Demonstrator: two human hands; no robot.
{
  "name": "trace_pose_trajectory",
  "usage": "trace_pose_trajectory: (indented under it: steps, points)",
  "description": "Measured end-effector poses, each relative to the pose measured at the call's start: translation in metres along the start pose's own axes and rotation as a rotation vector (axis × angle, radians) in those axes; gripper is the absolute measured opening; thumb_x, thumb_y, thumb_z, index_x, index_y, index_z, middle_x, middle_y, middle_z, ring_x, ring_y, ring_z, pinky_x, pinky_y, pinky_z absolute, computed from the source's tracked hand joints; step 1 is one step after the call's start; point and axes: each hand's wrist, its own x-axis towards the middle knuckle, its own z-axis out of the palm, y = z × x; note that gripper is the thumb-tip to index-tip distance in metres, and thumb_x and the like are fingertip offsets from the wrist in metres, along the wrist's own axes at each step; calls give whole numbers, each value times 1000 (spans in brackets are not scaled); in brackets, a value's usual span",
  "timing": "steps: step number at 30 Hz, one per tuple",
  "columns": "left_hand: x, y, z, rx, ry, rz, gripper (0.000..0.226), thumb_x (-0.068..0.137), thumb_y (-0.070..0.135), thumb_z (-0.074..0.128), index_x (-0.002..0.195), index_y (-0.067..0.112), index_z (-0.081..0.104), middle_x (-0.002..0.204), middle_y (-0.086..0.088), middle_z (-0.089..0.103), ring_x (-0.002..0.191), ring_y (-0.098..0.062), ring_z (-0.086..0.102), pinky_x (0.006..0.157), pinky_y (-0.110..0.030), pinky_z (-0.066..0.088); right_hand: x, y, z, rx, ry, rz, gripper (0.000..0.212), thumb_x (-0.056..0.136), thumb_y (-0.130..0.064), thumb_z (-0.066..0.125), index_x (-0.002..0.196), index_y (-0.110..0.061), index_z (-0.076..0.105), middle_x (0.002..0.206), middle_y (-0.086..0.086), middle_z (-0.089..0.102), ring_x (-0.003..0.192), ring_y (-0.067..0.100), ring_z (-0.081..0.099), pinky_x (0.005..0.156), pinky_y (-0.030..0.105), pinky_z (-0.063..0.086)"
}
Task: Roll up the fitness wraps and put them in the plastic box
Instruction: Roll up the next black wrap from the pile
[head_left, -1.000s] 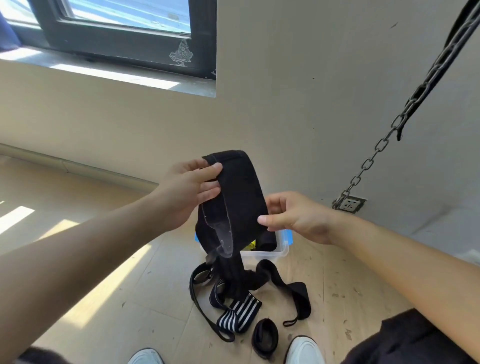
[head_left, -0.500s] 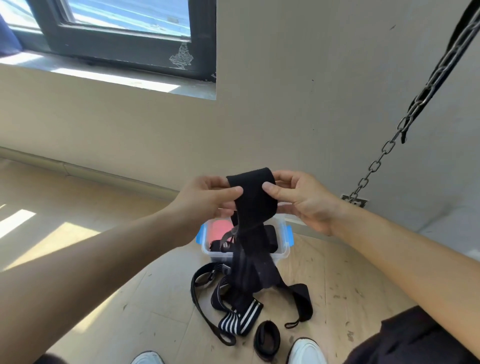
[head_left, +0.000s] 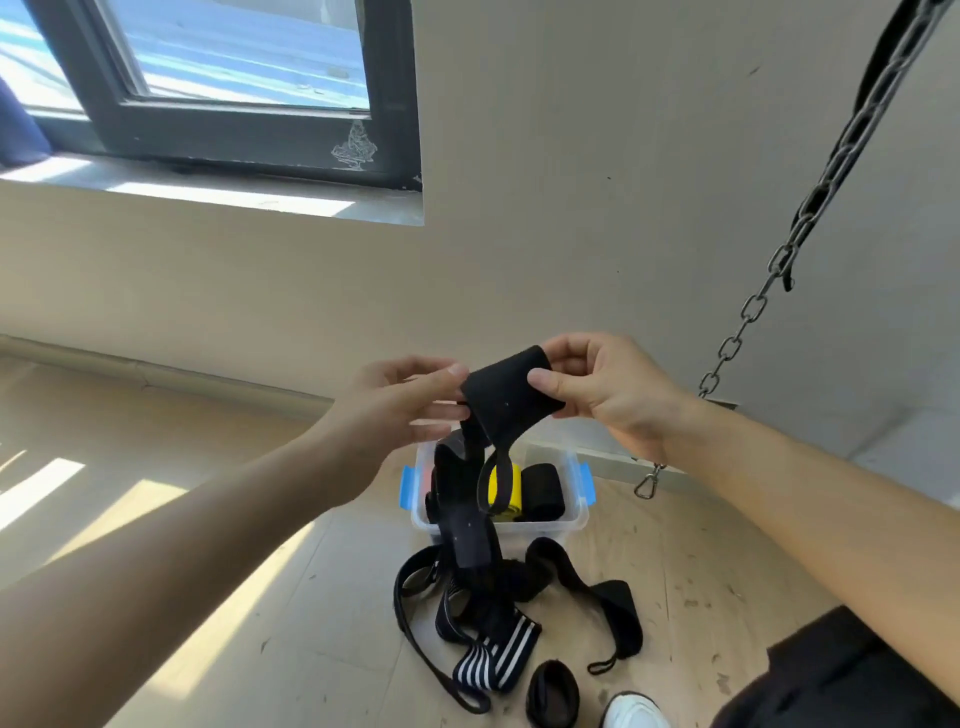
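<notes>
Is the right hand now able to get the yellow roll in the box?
Probably not at once: the right hand pinches the black wrap, whose tail hangs in front of the yellow roll. The plastic box has no lid on.

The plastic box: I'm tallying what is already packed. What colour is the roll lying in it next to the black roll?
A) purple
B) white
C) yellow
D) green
C: inside the plastic box a yellow roll lies right beside the black roll.
</notes>
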Motion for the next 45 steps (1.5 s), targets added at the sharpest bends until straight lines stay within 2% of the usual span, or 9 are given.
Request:
trace_pose_trajectory:
  steps: [4, 8, 13, 19, 24, 30, 35, 39, 45]
  points:
    - [-7, 5, 8, 150, -48, 108, 39, 87, 13, 78, 123, 20, 66, 99, -7, 79, 92, -21, 75, 79, -29, 56, 3, -14, 9, 128, 35, 21, 11, 91, -6, 71, 101, -6, 69, 95, 12, 75, 86, 18, 72, 66, 29, 58]
    - [-13, 19, 8, 228, 57, 178, 43, 79, 8, 86, 117, 20, 71, 90, -6, 78, 74, -11, 72, 62, -18, 52, 5, -26, 15, 273, 95, 86, 12, 88, -4, 73, 98, -3, 68, 93, 12, 73, 79, 15, 73, 63, 24, 58]
    - [-8, 32, -5, 536, 167, 392, 31, 77, 16, 89, 105, 25, 77, 67, 17, 64, 65, 0, 58, 65, -18, 48, 3, -39, 22, 409, 57, 172, 23, 86, -5, 73, 106, 6, 68, 95, 15, 74, 80, 20, 76, 64, 24, 60]
    - [-7, 45, -13, 579, 239, 653, 13, 87, 15, 79, 100, 20, 77, 97, 7, 68, 91, -7, 67, 75, -14, 52, 10, -65, 19, 306, -9, 125, 29, 82, -21, 77, 97, 3, 73, 84, 12, 75, 74, 20, 74, 63, 23, 59]
    - [3, 42, -20, 299, 187, 536, 6, 96, 11, 68, 99, 9, 72, 89, -9, 75, 88, -22, 74, 82, -39, 63, 26, -61, 24, -118, 119, -125, 58, 66, -57, 79, 98, -9, 69, 93, 7, 74, 86, 19, 70, 77, 32, 58]
    - [10, 33, -19, 152, 177, 442, 8, 96, 12, 68, 100, 6, 72, 87, -10, 76, 82, -23, 76, 70, -36, 64, 22, -44, 38, 38, -90, -251, 26, 92, -9, 70, 117, -7, 67, 101, 14, 77, 97, 28, 74, 86, 34, 61]
    - [14, 28, -20, 177, 194, 447, 8, 94, 11, 70, 101, 9, 72, 86, -8, 77, 78, -19, 75, 63, -36, 63, 24, -40, 41, 171, -84, -187, 25, 96, -6, 64, 120, -7, 65, 102, 19, 76, 98, 39, 72, 85, 48, 60]
    - [16, 23, -23, 214, 106, 335, 12, 97, 16, 68, 108, 16, 73, 92, -10, 76, 80, -23, 73, 70, -46, 63, 26, -31, 39, 233, -87, -152, 19, 96, 2, 60, 111, -6, 68, 103, 21, 75, 91, 31, 72, 78, 38, 61]
    - [18, 19, -23, 135, -63, 123, 41, 99, 50, 56, 113, 18, 77, 108, -17, 75, 95, -25, 72, 81, -35, 59, 26, -18, 38, 181, -77, -165, 19, 95, 5, 60, 110, -3, 68, 102, 21, 75, 99, 38, 71, 87, 46, 60]
